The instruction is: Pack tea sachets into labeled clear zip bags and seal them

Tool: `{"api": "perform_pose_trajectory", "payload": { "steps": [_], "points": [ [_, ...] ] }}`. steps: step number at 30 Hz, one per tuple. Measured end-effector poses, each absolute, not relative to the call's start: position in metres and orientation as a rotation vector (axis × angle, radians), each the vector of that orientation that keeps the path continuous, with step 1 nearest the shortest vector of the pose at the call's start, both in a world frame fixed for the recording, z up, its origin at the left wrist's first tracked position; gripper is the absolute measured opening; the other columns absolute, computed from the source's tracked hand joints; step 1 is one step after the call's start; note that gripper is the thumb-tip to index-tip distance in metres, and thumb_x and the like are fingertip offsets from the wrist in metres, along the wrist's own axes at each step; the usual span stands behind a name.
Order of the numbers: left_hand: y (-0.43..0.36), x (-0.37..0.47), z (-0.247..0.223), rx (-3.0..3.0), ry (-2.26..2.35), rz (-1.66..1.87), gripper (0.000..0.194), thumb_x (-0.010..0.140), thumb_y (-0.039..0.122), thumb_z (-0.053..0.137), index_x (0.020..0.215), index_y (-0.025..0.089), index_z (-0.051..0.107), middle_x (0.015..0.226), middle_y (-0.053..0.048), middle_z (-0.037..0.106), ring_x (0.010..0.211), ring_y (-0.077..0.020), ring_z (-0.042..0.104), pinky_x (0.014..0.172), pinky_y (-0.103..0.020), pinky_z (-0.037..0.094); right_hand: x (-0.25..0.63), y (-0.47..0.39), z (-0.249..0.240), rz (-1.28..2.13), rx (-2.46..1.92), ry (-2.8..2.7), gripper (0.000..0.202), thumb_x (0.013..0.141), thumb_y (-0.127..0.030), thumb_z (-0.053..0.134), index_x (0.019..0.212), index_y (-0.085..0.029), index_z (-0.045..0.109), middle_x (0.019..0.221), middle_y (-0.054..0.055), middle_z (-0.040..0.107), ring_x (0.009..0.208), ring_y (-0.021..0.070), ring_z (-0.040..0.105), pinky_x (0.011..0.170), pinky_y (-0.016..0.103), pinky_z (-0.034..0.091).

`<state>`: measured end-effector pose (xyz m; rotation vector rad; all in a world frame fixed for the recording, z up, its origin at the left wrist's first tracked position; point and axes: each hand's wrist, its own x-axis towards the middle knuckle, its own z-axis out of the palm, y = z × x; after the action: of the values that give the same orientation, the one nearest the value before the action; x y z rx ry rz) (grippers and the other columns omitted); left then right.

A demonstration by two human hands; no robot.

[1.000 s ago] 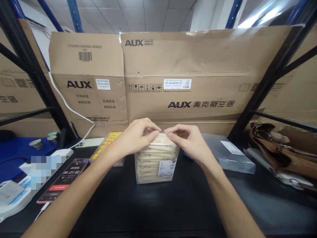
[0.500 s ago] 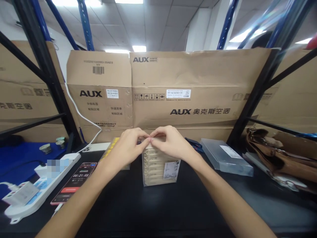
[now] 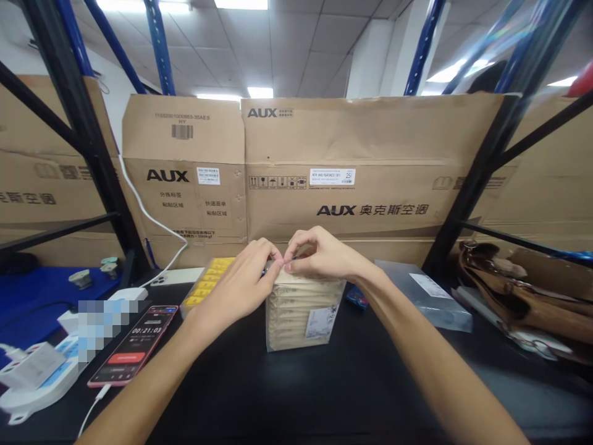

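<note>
A clear plastic bag [image 3: 296,339] packed with a stack of beige packets stands upright on the black table, a printed white label [image 3: 320,322] on its front. Thumb and fingers of my left hand [image 3: 248,275] pinch the bag's top edge near its left corner. Right beside it, my right hand [image 3: 319,254] is closed in a pinch on the same top edge, its fingertips almost touching the left ones. What lies exactly between the fingertips is too small to make out.
Yellow packets in clear wrap [image 3: 208,285] lie behind my left forearm. To the left are a phone [image 3: 134,346] and a white power strip [image 3: 41,386] with a cable. A translucent plastic case [image 3: 417,296] and a brown bag [image 3: 523,296] lie right. Cardboard [image 3: 343,142] stands behind.
My right hand has risen slightly, its fingers more arched, and the fingertips of both hands have shifted a little right along the bag's top. The bag stays in nearly the same spot.
</note>
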<state>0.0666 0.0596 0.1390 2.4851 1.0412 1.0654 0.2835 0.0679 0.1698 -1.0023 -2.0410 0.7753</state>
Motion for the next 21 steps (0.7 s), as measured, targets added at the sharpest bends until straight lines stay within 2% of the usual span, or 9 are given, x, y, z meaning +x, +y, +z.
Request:
{"api": "perform_pose_trajectory", "payload": {
  "steps": [4,11,15,21],
  "points": [
    [0.064,0.065,0.138,2.440,0.925,1.040,0.021,0.108,0.036,0.048,0.097,0.025,0.061,0.112,-0.004,0.068,0.101,-0.0229,0.063,0.090,-0.039,0.047,0.286,0.067,0.166,0.847,-1.003,-2.053,0.008,0.077,-0.026,0.082,0.082,-0.019,0.082,0.078,0.001,0.075,0.063,0.0134,0.059,0.060,0.029,0.045],
    [0.070,0.066,0.137,2.424,0.796,1.093,0.020,0.107,0.034,0.050,0.094,0.023,0.061,0.115,-0.006,0.068,0.103,-0.0223,0.063,0.090,-0.035,0.047,0.286,0.065,0.162,0.822,-0.857,-1.995,0.017,0.077,-0.022,0.084,0.093,-0.021,0.076,0.088,0.002,0.078,0.081,0.0179,0.070,0.081,0.035,0.056],
    [0.073,0.066,0.134,2.399,0.722,1.136,0.021,0.107,0.035,0.052,0.092,0.023,0.061,0.116,-0.006,0.067,0.105,-0.0219,0.062,0.090,-0.034,0.047,0.284,0.061,0.163,0.833,-0.832,-2.006,0.021,0.081,-0.021,0.080,0.101,-0.020,0.072,0.084,0.001,0.077,0.078,0.0180,0.069,0.077,0.034,0.054],
    [0.079,0.070,0.124,2.326,0.698,1.238,0.021,0.105,0.034,0.057,0.089,0.022,0.065,0.115,-0.006,0.068,0.107,-0.0220,0.064,0.095,-0.037,0.044,0.288,0.063,0.160,0.832,-0.772,-2.045,0.022,0.085,-0.024,0.082,0.104,-0.018,0.073,0.089,0.002,0.076,0.086,0.0184,0.070,0.084,0.034,0.053]
  ]
}}
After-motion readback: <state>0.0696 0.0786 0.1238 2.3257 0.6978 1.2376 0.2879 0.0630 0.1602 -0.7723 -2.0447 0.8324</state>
